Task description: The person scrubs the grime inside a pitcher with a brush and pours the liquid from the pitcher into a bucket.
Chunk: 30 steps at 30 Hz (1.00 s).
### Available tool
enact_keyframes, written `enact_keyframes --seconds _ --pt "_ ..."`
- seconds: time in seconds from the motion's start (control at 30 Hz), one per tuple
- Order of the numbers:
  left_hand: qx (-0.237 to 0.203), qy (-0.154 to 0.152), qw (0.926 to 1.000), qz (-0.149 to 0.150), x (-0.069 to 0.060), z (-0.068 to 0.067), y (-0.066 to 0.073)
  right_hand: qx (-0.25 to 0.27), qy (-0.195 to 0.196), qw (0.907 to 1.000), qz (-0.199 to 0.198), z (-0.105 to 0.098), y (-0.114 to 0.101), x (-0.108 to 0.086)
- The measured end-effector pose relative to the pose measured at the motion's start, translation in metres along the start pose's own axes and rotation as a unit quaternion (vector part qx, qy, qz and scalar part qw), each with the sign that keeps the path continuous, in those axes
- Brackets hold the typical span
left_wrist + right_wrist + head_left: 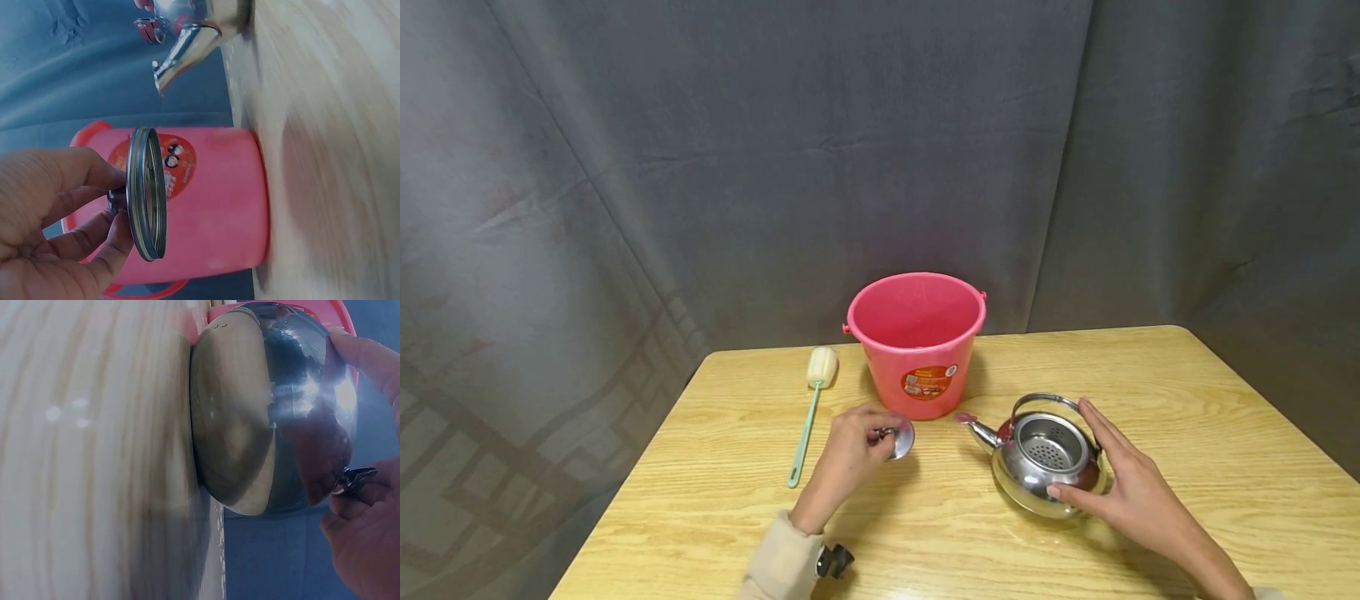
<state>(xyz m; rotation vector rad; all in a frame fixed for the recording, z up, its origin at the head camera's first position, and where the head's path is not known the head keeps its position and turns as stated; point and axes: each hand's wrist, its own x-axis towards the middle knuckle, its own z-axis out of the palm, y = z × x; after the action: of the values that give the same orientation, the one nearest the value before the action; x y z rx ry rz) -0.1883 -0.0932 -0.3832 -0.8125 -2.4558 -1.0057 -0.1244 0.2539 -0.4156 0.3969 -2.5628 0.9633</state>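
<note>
My left hand (848, 448) pinches the small round steel lid (146, 194) by its knob, its rim tilted on edge above the table. A shiny steel teapot (1037, 490) stands upright to the right, its top uncovered, with a perforated strainer (1049, 452) inside. Its spout points left toward the bucket, and its handle stands up over the opening. My right hand (1127, 493) holds the teapot from the right, thumb on the front of the body, fingers by the handle's base. In the right wrist view, the teapot's rounded side (306, 425) rests on the table.
A pink bucket (891, 375) with an orange label stands behind the lid, near the table's back. To its left lies a sponge brush (822, 367) with a long green handle. The wooden table (700, 517) ends at a grey curtain (820, 167).
</note>
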Motion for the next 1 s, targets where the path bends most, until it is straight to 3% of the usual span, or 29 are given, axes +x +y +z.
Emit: enact_keyframes --seconds 0.6,0.8,1.0 --pt "0.031 -0.006 0.9981 -0.053 -0.013 -0.007 -0.027 -0.003 -0.005 1.0000 0.007 0.000 -0.003 0.001" --pt "0.029 -0.003 0.9981 -0.055 -0.015 -0.008 -0.032 -0.003 -0.003 1.0000 0.006 -0.001 -0.001 0.000" --pt "0.021 -0.015 0.9967 -0.077 -0.016 -0.007 -0.037 0.000 -0.003 1.0000 0.002 -0.001 0.000 0.000"
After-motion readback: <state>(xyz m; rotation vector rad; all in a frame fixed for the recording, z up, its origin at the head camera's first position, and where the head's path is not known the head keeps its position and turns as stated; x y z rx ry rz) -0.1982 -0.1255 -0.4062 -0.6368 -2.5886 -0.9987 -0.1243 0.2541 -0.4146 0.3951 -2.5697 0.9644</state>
